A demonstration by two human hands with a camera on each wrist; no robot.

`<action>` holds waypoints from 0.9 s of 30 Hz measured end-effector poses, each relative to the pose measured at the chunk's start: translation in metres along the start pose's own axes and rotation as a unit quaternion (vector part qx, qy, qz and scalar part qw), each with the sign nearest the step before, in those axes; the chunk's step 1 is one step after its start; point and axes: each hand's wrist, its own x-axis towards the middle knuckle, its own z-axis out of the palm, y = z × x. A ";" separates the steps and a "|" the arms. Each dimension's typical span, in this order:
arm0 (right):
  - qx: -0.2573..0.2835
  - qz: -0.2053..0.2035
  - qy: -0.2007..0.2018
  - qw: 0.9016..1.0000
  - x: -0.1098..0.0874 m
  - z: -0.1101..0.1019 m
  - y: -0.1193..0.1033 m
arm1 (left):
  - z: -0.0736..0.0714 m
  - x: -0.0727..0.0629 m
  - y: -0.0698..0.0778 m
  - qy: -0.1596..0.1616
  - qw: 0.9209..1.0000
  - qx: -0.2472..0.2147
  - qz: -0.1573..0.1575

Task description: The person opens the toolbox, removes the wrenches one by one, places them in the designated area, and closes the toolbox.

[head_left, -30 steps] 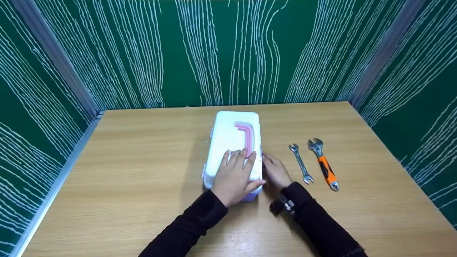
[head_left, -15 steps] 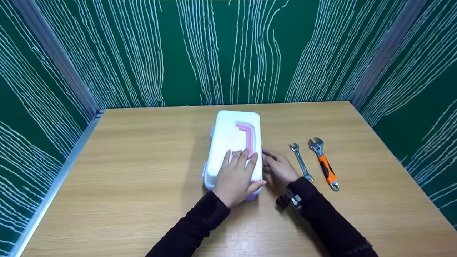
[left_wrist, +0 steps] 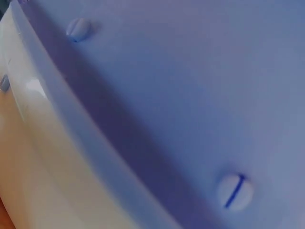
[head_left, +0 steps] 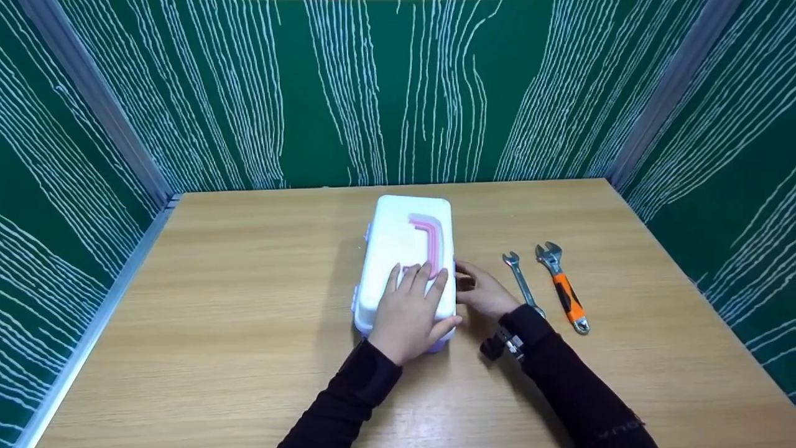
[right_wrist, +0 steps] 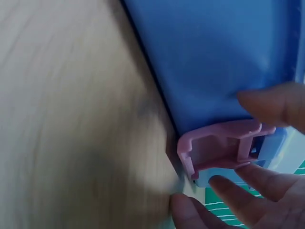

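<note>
A storage box (head_left: 392,233) with a white lid, a purple-blue base and a pink folded handle (head_left: 430,239) stands lengthwise on the table. My left hand (head_left: 407,314) rests on the near part of the lid, fingers straight and spread. At the box's right side is my right hand (head_left: 488,292). In the right wrist view its thumb (right_wrist: 274,105) lies at the blue side wall, while its other fingers reach around a pink latch (right_wrist: 217,145); one fingertip appears to touch the latch edge. The left wrist view shows only the box's end wall (left_wrist: 200,95), with round pegs.
A double-ended open wrench (head_left: 521,277) lies right of the right hand, its near end partly covered by the wrist. Beyond it is an adjustable wrench (head_left: 564,289) with an orange and black grip. Green walls with white streaks enclose the wooden table (head_left: 236,298).
My right hand has shifted slightly rightward, its thumb and forefinger now wider apart beside the box. The sleeve now covers the wrench's near end. My left hand stays on the lid.
</note>
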 end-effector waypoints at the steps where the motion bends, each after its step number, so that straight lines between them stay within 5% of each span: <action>1: 0.004 -0.002 0.000 1.000 0.000 0.001 0.001 | 0.000 -0.001 0.000 0.004 1.000 0.001 0.000; 8: -0.027 -0.019 0.016 0.999 -0.001 -0.006 0.007 | 0.001 -0.002 0.000 0.014 1.000 0.011 0.003; 14: -0.055 0.010 0.053 0.997 -0.005 -0.022 0.007 | 0.000 -0.001 0.000 0.008 1.000 0.010 0.002; 27: 0.070 -0.003 0.080 0.994 -0.015 -0.035 -0.002 | 0.001 0.000 0.000 0.021 1.000 0.012 0.005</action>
